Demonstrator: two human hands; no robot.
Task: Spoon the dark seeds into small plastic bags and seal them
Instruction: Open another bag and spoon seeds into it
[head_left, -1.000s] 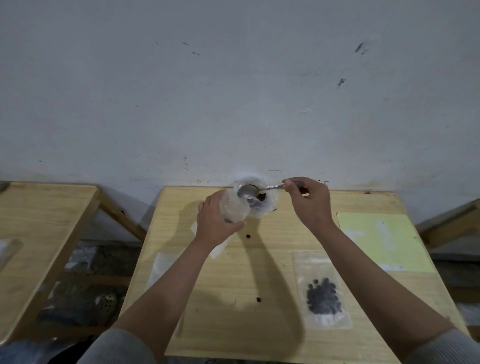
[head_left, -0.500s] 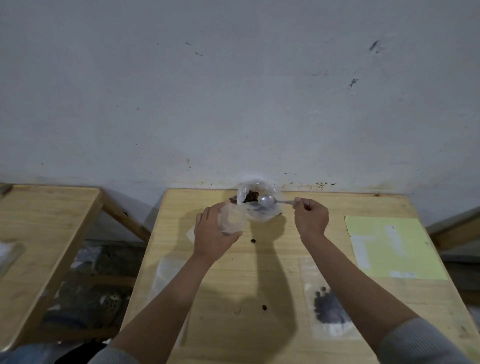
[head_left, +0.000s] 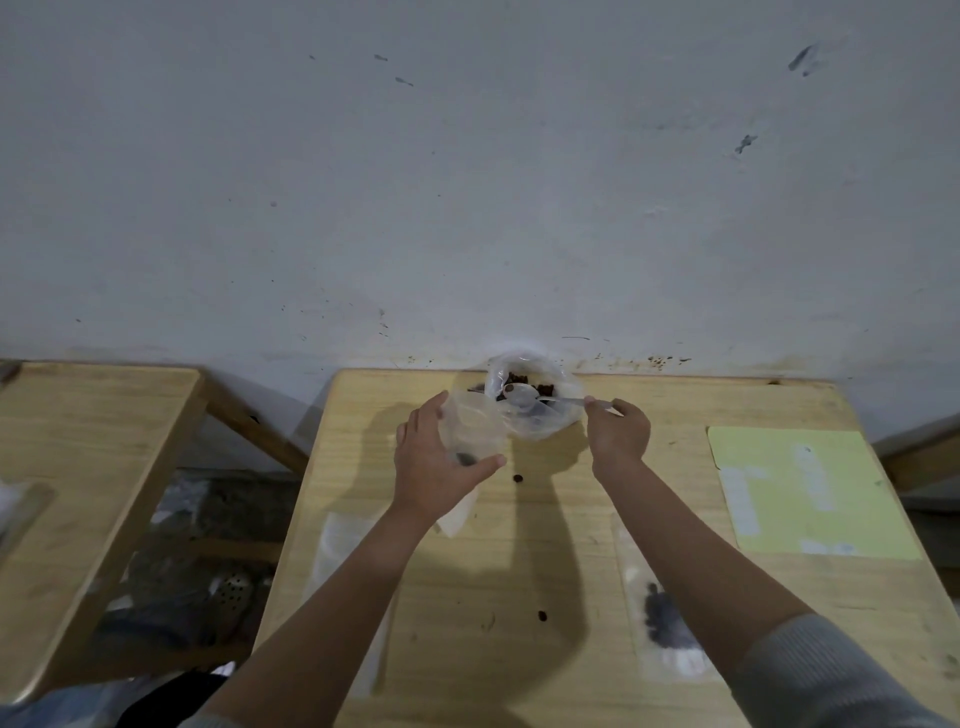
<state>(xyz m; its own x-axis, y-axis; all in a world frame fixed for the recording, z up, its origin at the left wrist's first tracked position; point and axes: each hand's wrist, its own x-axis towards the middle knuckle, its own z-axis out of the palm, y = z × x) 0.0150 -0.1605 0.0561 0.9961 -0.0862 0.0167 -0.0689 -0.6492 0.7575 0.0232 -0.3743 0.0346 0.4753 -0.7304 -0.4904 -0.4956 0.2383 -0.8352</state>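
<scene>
A large clear bag of dark seeds (head_left: 540, 415) sits at the table's far edge by the wall. My right hand (head_left: 618, 431) grips a metal spoon (head_left: 522, 394) by the handle, its bowl lying in the mouth of that bag with a seed or two on it. My left hand (head_left: 436, 462) holds a small clear plastic bag (head_left: 475, 428) upright just left of the big bag; a few dark seeds show at its bottom. A filled small bag (head_left: 662, 623) lies flat near my right forearm, partly hidden by it.
Two loose seeds lie on the wooden table (head_left: 519, 561), one (head_left: 517, 478) near my left thumb and one (head_left: 543, 616) nearer me. A yellow-green sheet (head_left: 810, 493) lies at right. Empty clear bags (head_left: 343, 540) lie under my left forearm. Another wooden table (head_left: 88, 467) stands left.
The spoon went from over the small bag back into the large seed bag. My right hand dropped lower and moved right. My left hand lowered the small bag slightly.
</scene>
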